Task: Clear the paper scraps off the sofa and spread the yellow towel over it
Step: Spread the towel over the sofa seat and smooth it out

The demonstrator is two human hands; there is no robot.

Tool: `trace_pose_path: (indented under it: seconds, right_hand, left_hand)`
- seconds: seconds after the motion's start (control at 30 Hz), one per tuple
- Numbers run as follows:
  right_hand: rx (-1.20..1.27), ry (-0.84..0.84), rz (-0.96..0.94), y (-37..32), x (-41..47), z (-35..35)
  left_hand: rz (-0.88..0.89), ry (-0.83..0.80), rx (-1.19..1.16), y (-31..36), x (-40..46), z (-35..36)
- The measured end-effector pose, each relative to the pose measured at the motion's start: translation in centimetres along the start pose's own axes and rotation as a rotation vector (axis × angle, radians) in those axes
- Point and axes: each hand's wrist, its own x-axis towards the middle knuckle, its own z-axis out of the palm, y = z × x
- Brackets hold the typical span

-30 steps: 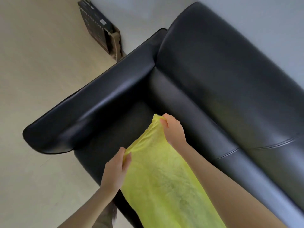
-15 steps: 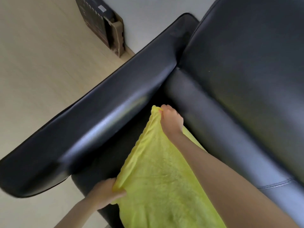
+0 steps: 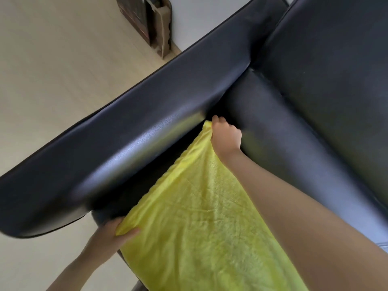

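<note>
The yellow towel is lying over the seat of the black sofa, reaching from the back corner of the seat, beside the armrest, down to the front edge of the seat and further to the lower edge of the view. The right hand is pinching the far corner of the towel with curled fingers, right where the seat is meeting the armrest and the backrest, and its forearm is crossing above the cloth. The left hand is gripping the near corner of the towel at the front corner of the seat, just under the rounded end of the armrest, with the thumb lying on top of the cloth. Between both hands the side edge of the towel is running along the armrest. Behind the armrest, a dark cardboard box is standing on the pale floor against the white wall.
</note>
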Motion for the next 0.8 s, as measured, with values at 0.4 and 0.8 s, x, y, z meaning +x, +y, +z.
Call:
trace_pose_path:
  seconds: [0.4,0.8]
  right_hand:
    - [-0.036,0.438,-0.030,1.8,-2.8,0.8]
    - [0.696,-0.015,0.380,-0.8,-0.8,-1.6]
  left_hand:
    - [0.189,0.364,-0.310,1.8,-3.2,1.0]
    - [0.019,0.094,-0.572,-0.3,-1.5,-0.8]
